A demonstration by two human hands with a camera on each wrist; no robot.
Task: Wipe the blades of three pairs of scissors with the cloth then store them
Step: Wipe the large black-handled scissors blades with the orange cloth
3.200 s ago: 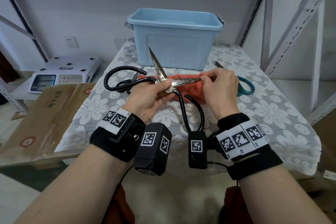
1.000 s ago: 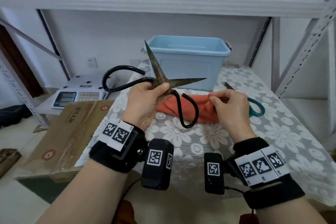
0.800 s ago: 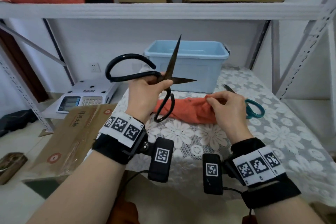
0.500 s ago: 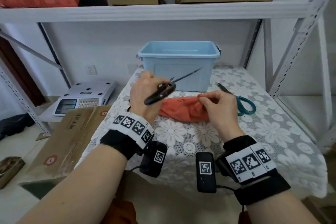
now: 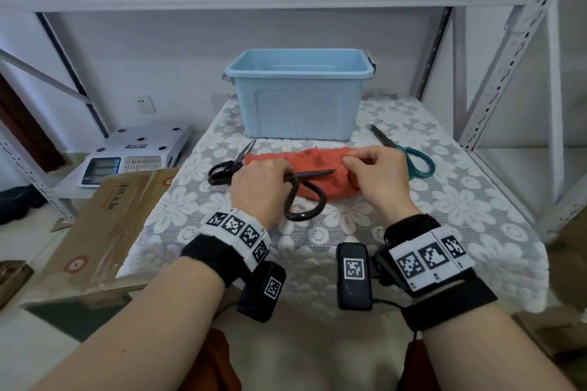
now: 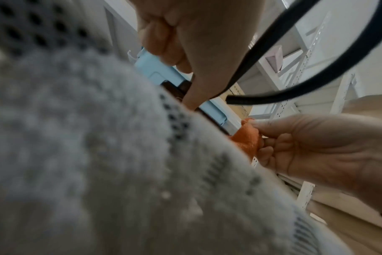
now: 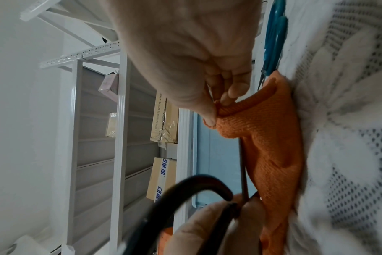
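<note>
The left hand [image 5: 259,189] grips the big scissors [image 5: 306,190], blades over the cloth [image 5: 320,165] pinched by the right hand [image 5: 379,174]. Wiping toward the point could nick those fingers if the cloth slips.

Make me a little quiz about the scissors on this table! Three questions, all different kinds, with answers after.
1. How many pairs of scissors are on or over the table?
2. True or false: the left hand grips the teal-handled scissors.
3. What does the right hand pinch? A) blue storage bin B) orange cloth C) small black-handled scissors

Key
1. Three.
2. False: it grips the large black-handled scissors; the teal pair lies on the lace tablecloth.
3. B.
</note>
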